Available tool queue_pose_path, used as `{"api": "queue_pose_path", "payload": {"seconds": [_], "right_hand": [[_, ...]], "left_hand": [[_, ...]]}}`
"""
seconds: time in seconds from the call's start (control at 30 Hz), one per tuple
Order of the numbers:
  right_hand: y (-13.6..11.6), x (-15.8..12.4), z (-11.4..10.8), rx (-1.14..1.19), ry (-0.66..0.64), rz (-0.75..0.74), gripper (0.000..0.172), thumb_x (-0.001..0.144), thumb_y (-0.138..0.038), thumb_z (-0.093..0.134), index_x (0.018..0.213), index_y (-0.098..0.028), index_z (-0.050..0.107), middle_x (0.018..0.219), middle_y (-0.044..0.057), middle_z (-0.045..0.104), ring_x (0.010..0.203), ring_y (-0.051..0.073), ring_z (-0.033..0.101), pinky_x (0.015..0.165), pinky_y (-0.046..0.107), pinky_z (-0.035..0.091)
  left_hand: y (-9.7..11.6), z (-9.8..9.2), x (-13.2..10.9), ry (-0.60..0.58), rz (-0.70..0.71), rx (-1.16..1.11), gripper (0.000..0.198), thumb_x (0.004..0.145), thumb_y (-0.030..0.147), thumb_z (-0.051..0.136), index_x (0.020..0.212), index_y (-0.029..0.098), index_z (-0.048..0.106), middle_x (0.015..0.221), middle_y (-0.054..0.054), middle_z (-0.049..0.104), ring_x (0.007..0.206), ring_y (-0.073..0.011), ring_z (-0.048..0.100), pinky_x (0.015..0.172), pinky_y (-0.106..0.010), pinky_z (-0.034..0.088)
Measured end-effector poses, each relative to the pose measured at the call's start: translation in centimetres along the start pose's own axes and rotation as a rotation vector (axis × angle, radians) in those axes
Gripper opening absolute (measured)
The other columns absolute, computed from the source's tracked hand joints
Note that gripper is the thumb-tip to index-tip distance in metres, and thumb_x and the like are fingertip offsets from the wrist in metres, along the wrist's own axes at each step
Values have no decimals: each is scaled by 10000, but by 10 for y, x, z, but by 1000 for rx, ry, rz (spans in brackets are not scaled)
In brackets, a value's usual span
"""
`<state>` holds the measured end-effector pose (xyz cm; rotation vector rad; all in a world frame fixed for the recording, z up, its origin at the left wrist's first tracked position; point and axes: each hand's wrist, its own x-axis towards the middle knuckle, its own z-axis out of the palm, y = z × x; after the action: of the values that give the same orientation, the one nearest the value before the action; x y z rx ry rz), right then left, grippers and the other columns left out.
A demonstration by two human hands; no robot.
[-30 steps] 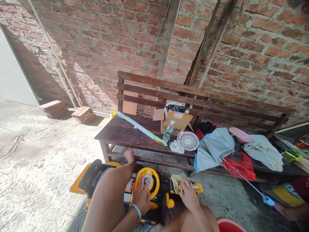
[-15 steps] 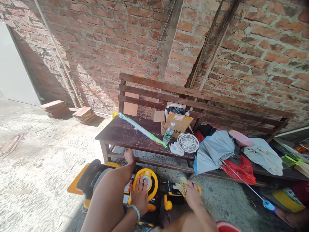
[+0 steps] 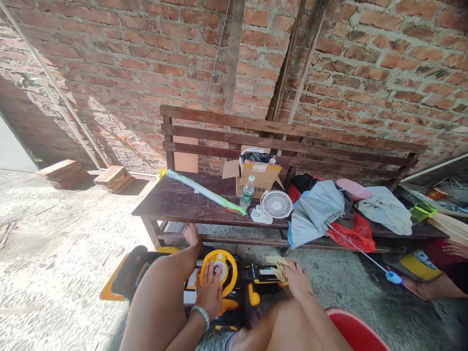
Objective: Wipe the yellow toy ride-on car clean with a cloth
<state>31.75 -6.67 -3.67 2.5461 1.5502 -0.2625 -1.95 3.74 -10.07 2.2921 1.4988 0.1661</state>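
Note:
A yellow and black ride-on toy point(image 3: 130, 275) stands on the ground between my legs. My left hand point(image 3: 210, 292) lies on its yellow steering wheel point(image 3: 231, 261), fingers stretched across the white hub; a beaded bracelet circles the wrist. With my right hand point(image 3: 298, 282) I hold a crumpled pale-yellow cloth point(image 3: 281, 265) against the toy's black front end. The fingers close over the cloth, and part of it is hidden beneath them.
A dark wooden bench point(image 3: 153, 204) bears a bottle point(image 3: 247, 192), cardboard box point(image 3: 259, 175), white fan point(image 3: 276, 204) and grey umbrella point(image 3: 316, 209). A red bucket point(image 3: 354, 326) sits at lower right. Another person's foot point(image 3: 419, 286) rests at far right. Bricks point(image 3: 114, 178) lie by the wall.
The view has shifted to the right, bringing more of the red bucket and the other person into sight. My right hand and the cloth have moved slightly along the toy's front. My left hand stays on the wheel.

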Motion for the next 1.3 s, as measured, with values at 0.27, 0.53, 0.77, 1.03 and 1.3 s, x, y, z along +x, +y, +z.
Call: {"api": "queue_pose_path", "payload": {"seconds": [0.27, 0.53, 0.77, 1.03, 1.3], "right_hand": [[-7, 8, -3, 37, -15, 144, 468, 993, -97, 467, 1325, -254, 757, 1649, 94, 533, 1415, 326, 518, 1073, 434, 465], [-70, -24, 35, 194, 123, -67, 606, 944, -102, 513, 1486, -317, 676, 1667, 29, 537, 1481, 330, 471, 1181, 489, 448], [-62, -22, 20, 185, 127, -149, 585, 948, -94, 538, 1470, -318, 678, 1645, 36, 552, 1432, 296, 510, 1167, 436, 457], [12, -4, 16, 185, 87, 181, 456, 946, -104, 552, 1313, -293, 746, 1605, 69, 572, 1379, 288, 538, 1062, 419, 490], [27, 17, 20, 550, 266, 578, 506, 941, -235, 476, 1412, -209, 662, 1500, 193, 582, 1293, 356, 595, 1112, 472, 463]], "left_hand": [[2, -1, 1, 47, 9, 51, 684, 998, 108, 408, 1665, 245, 470, 1831, -127, 208, 1704, -304, 174, 1299, -635, 295], [-2, -4, 4, 43, 11, 50, 658, 1017, 159, 399, 1668, 230, 462, 1831, -108, 222, 1699, -311, 177, 1279, -651, 349], [-5, -6, 5, -7, 21, 15, 649, 1039, 177, 337, 1679, 211, 440, 1839, -115, 183, 1699, -330, 150, 1230, -676, 413], [-2, -8, 6, -22, 13, 53, 656, 1038, 174, 334, 1679, 254, 447, 1840, -74, 197, 1706, -293, 152, 1246, -608, 422], [-2, -9, 4, -22, 17, 70, 650, 1043, 178, 381, 1687, 261, 426, 1844, -104, 166, 1707, -301, 160, 1218, -616, 450]]}}
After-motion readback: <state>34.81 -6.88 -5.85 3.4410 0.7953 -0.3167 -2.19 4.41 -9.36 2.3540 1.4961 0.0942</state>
